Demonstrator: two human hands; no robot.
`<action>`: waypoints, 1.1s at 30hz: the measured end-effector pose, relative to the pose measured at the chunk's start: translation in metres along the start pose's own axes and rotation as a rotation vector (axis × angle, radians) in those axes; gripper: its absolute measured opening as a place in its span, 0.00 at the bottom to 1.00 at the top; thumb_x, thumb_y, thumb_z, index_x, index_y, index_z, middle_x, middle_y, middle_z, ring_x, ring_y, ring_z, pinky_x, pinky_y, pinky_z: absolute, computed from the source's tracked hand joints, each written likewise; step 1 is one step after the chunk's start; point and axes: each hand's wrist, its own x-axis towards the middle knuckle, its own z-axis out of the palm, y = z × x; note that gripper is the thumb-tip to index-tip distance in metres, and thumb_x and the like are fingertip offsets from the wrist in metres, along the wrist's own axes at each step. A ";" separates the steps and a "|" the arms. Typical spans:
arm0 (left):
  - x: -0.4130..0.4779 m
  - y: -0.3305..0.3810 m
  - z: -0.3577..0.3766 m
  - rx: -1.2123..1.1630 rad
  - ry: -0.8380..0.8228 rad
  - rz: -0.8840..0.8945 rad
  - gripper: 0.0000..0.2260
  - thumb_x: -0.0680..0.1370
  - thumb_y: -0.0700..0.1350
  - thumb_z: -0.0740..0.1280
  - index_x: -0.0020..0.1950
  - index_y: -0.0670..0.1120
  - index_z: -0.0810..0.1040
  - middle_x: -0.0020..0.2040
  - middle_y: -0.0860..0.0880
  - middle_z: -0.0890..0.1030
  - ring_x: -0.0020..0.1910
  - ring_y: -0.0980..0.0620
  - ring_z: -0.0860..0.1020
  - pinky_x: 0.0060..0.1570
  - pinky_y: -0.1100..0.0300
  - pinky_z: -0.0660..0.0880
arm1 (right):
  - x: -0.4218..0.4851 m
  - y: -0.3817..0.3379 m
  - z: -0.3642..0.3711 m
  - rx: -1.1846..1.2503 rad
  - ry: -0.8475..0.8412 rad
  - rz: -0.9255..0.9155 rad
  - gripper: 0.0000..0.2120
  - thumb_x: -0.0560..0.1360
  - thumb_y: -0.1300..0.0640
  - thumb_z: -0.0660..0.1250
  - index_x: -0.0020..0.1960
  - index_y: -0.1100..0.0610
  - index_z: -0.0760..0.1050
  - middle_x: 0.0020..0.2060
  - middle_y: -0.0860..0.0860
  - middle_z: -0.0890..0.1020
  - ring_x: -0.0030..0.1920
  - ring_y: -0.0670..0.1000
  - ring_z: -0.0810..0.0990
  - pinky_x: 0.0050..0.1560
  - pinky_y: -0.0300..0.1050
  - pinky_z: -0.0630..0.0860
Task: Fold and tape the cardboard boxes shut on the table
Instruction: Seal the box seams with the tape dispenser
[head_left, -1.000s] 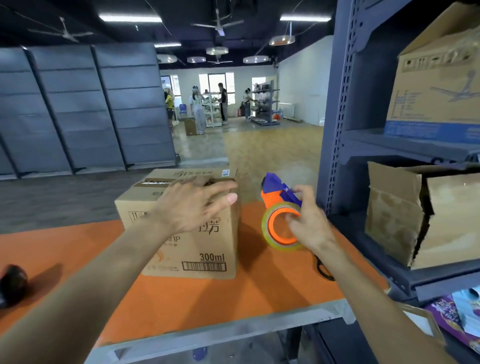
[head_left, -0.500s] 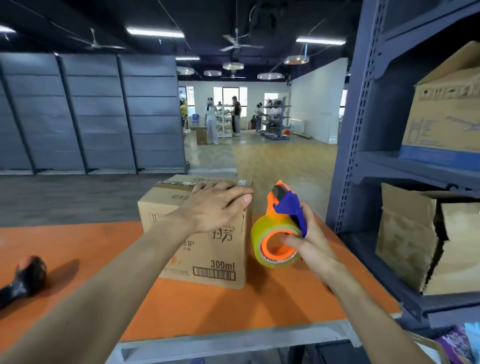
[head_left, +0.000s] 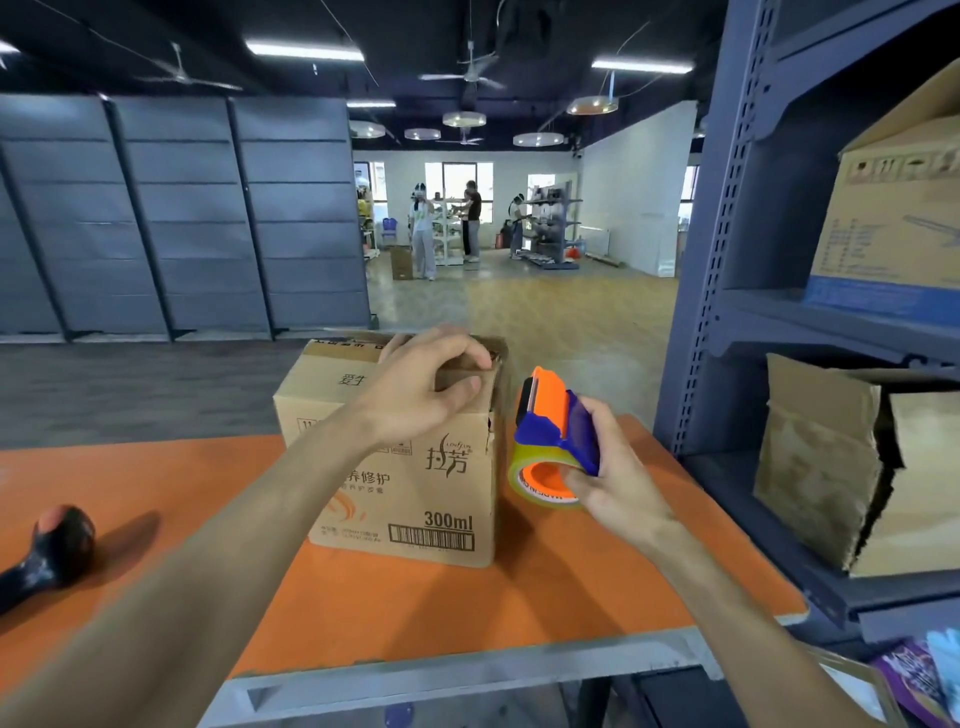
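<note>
Nearest, the grey front rail of the orange table (head_left: 363, 597) runs below both forearms. Far out to the left of the left hand's fingers lies a black rounded object (head_left: 52, 551), its handle cut off at the edge; I can't tell what it is.

The box (head_left: 415, 499) stands upright on the table under the left hand (head_left: 415, 395), its printed face with "300ml" and a barcode turned to the person, its long side running left to right. The fingers are curled over the top right corner with the thumb pressed on the front face just below, gripping it. The hand hides the top flaps, so whatever is inside can't be seen.

Just right of those fingers, close to the box's right edge but apart from it, the right hand (head_left: 618, 483) is wrapped round a tape dispenser (head_left: 550, 431). It is held roughly upright, orange head up and leaning toward the box, roll at the bottom beside the fingertips.

Beyond the right hand's fingers, a grey shelf rack (head_left: 727, 312) holds a torn carton (head_left: 831, 457) below and a carton with a blue band (head_left: 893, 218) above, both cut off. Far behind, people (head_left: 423, 228) stand, too small to make out.
</note>
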 end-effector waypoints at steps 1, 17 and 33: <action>-0.002 0.001 0.000 0.000 0.030 0.000 0.09 0.81 0.44 0.69 0.58 0.56 0.80 0.72 0.56 0.72 0.75 0.59 0.64 0.78 0.42 0.52 | 0.000 0.001 0.001 -0.002 0.000 -0.005 0.34 0.73 0.71 0.67 0.70 0.45 0.63 0.63 0.50 0.75 0.63 0.50 0.75 0.64 0.46 0.74; -0.060 0.048 0.035 -0.452 0.195 -0.231 0.07 0.81 0.51 0.68 0.45 0.55 0.84 0.39 0.59 0.83 0.38 0.62 0.77 0.41 0.64 0.71 | -0.021 -0.008 -0.002 -0.168 0.074 -0.227 0.35 0.69 0.73 0.66 0.68 0.46 0.64 0.56 0.24 0.65 0.58 0.41 0.69 0.56 0.25 0.65; -0.072 0.057 0.034 -0.620 0.087 -0.486 0.06 0.81 0.37 0.68 0.44 0.43 0.81 0.31 0.51 0.83 0.27 0.56 0.76 0.29 0.66 0.74 | -0.053 -0.011 0.002 -0.225 0.080 -0.262 0.35 0.68 0.67 0.65 0.70 0.45 0.62 0.59 0.42 0.70 0.60 0.48 0.69 0.56 0.47 0.75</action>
